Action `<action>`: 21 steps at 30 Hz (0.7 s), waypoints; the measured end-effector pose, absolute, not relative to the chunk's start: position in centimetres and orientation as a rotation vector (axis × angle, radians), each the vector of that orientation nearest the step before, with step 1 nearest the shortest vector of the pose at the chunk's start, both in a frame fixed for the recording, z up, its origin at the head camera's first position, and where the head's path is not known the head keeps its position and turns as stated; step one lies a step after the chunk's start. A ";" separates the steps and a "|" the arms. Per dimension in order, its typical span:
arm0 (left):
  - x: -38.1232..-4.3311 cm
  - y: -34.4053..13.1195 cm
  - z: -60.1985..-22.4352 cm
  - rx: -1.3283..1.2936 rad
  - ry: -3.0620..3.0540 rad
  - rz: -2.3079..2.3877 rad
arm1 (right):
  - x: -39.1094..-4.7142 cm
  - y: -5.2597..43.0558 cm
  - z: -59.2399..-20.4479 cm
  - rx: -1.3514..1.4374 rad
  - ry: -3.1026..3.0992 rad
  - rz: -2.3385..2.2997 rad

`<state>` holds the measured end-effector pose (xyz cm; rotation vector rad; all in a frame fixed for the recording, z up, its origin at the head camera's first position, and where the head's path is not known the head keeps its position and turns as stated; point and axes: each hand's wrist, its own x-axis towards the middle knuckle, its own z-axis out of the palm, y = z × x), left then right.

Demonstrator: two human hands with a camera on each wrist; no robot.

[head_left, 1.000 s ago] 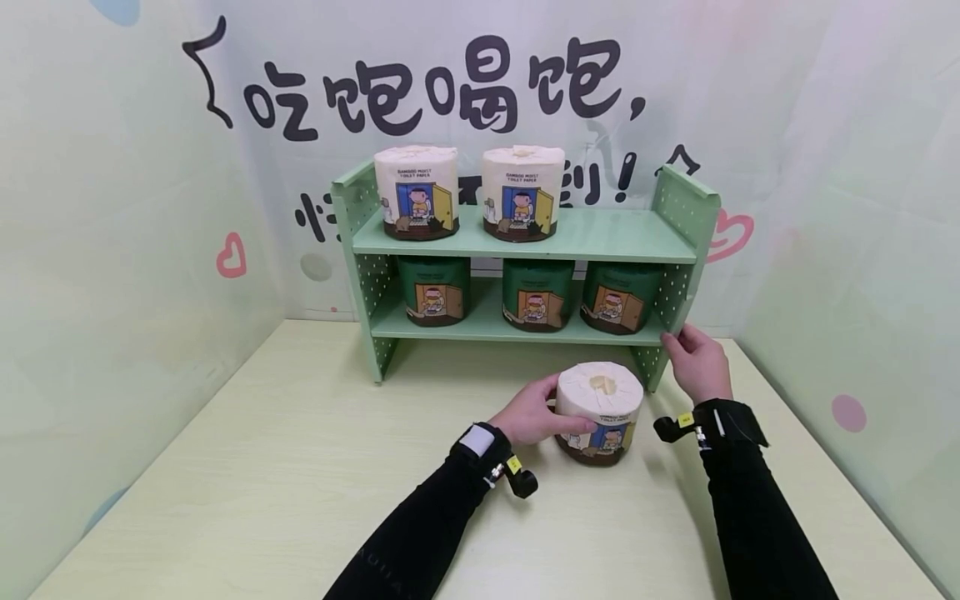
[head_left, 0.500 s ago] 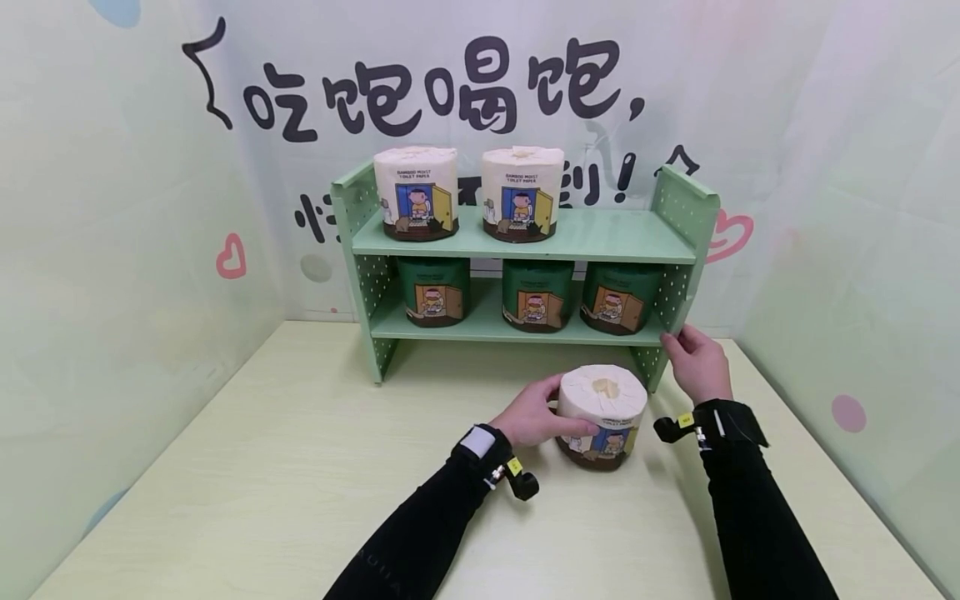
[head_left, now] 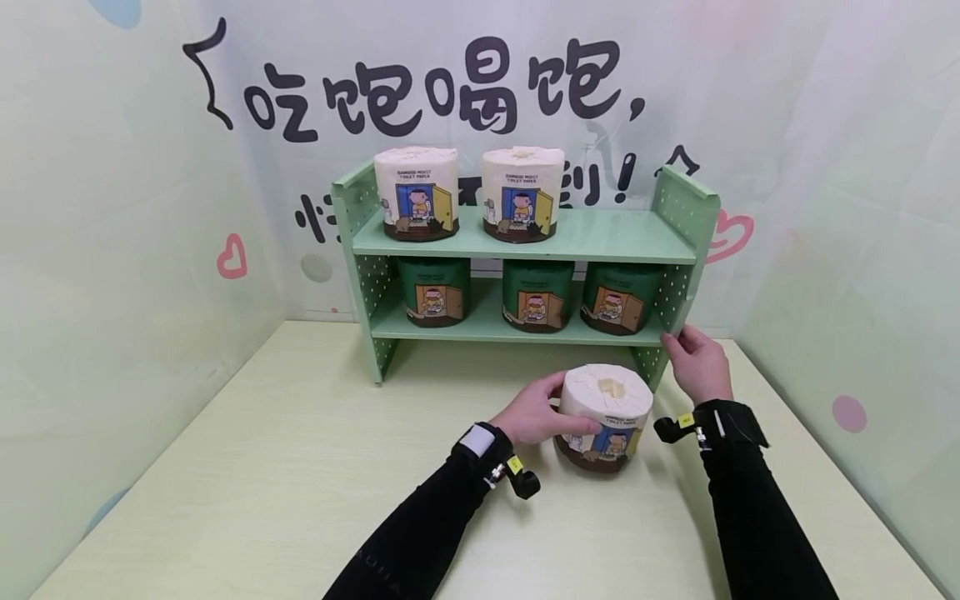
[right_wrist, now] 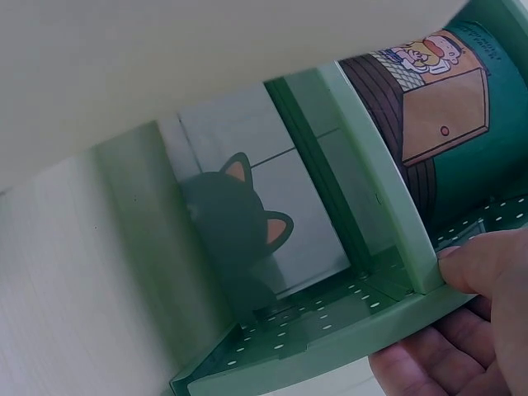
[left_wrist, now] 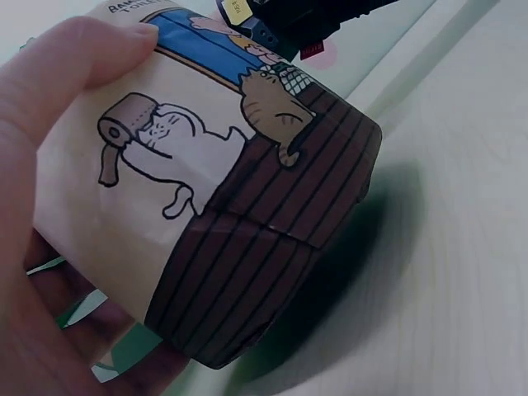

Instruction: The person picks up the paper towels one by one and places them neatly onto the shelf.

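Note:
In the head view my left hand (head_left: 534, 412) grips a white-and-brown wrapped toilet paper roll (head_left: 606, 404) in front of the shelf's right end. The roll leans slightly to the right, close over the table. In the left wrist view, my thumb lies across the printed wrapper (left_wrist: 177, 157) and the fingers reach behind it. My right hand (head_left: 699, 364) holds the front edge of the green shelf's (head_left: 600, 235) right side panel. Its thumb and fingers pinch that panel (right_wrist: 330, 356) in the right wrist view, beside the lower board.
Two white toilet paper rolls (head_left: 522, 200) stand on the top board, left and middle. Three green rolls (head_left: 537, 296) stand on the lower board. The shelf rests on a pale wooden table (head_left: 247, 467), with printed walls (head_left: 135, 217) at the back and both sides.
The white roll in my left hand has shifted a little to the right and tilted slightly further. My right hand stays on the shelf panel.

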<state>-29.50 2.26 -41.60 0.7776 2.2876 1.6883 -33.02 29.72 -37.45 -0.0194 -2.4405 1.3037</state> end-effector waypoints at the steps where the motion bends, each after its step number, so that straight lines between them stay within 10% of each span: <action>1: -29.5 2.2 -41.5 0.774 2.287 1.693 | -33.0 29.7 -37.5 -0.019 -2.440 1.303; 21: -28.9 2.1 -39.4 0.852 2.237 1.758 | -33.1 29.8 -37.5 -0.027 -2.440 1.313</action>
